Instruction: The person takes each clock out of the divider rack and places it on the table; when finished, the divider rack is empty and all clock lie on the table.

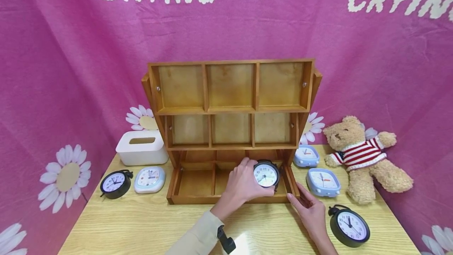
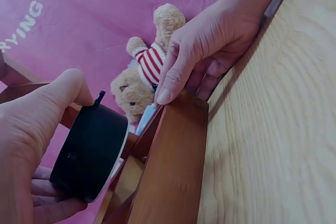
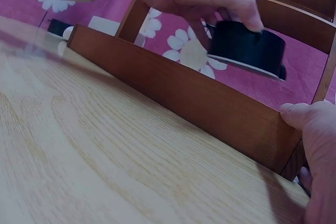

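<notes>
My left hand (image 1: 244, 182) grips a round black alarm clock (image 1: 266, 174) by its rim, with thumb and fingers on opposite sides. The clock is held over the bottom right compartment of a brown wooden shelf (image 1: 230, 110), its white dial facing up toward the head camera. In the left wrist view the clock's black casing (image 2: 90, 153) shows from behind. At the shelf's front right corner is my right hand (image 1: 311, 211), holding it with the thumb on the top edge and the fingers round the outer side. The right wrist view shows that thumb (image 3: 296, 115) on the corner.
Blue alarm clocks (image 1: 323, 182) and a teddy bear (image 1: 361, 152) are right of the shelf, with a black alarm clock (image 1: 350, 225) nearer the front. Left stand a white tissue box (image 1: 141, 156), another black clock (image 1: 116, 184) and a white-blue clock (image 1: 150, 179). Pink cloth (image 1: 230, 30) hangs behind.
</notes>
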`<action>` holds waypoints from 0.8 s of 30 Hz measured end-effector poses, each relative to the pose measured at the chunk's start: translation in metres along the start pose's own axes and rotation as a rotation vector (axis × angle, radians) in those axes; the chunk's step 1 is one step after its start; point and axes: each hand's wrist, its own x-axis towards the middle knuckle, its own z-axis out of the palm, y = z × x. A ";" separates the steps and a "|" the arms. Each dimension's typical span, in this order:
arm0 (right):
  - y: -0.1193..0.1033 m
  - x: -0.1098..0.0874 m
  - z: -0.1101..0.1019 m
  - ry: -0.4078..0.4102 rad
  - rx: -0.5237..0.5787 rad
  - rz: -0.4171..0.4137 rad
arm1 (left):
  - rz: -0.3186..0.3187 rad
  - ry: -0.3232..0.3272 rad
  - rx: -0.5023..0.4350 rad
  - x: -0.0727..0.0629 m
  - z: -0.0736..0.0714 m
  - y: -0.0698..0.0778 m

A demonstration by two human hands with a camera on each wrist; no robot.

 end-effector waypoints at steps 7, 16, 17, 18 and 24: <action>0.000 -0.001 0.003 -0.010 -0.013 0.015 | -0.016 0.032 -0.018 -0.028 -0.025 -0.019; 0.002 -0.001 0.001 -0.002 -0.039 0.023 | -0.070 0.004 -0.057 -0.058 -0.053 -0.038; 0.002 -0.001 0.001 -0.005 -0.037 0.027 | -0.074 0.008 -0.058 -0.060 -0.056 -0.041; 0.002 -0.001 0.002 -0.008 -0.035 0.028 | -0.081 0.013 -0.060 -0.063 -0.059 -0.044; 0.000 0.000 0.001 -0.006 -0.028 0.026 | -0.114 0.065 -0.051 -0.076 -0.074 -0.061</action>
